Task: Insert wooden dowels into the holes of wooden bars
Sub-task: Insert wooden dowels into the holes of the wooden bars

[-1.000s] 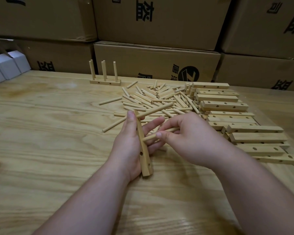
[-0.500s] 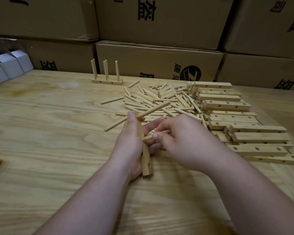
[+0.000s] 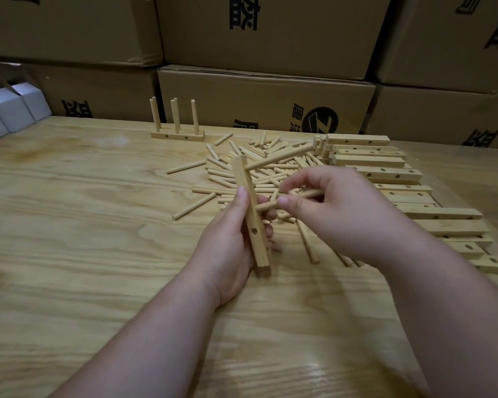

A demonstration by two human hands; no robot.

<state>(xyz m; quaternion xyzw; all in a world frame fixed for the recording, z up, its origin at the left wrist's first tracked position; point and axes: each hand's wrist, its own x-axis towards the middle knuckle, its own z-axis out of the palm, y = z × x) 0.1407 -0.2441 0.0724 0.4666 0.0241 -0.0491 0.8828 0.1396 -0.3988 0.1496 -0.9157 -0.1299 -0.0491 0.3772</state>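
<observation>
Bare table (image 3: 84,225) lies open to the left of the left hand (image 3: 227,254) and in front of both wrists. Beyond the hands, loose dowels (image 3: 256,168) clutter the way; stacked bars (image 3: 385,173) wall off the right hand's (image 3: 342,214) far side. Boxes (image 3: 265,104) block the back.

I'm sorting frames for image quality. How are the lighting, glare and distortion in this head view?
Head view: soft light from above, pale glare streaks on the table near the bottom edge; faint shadows under the left hand and right hand; wide-angle bending of the table edge and cardboard boxes; the image is slightly soft throughout.
</observation>
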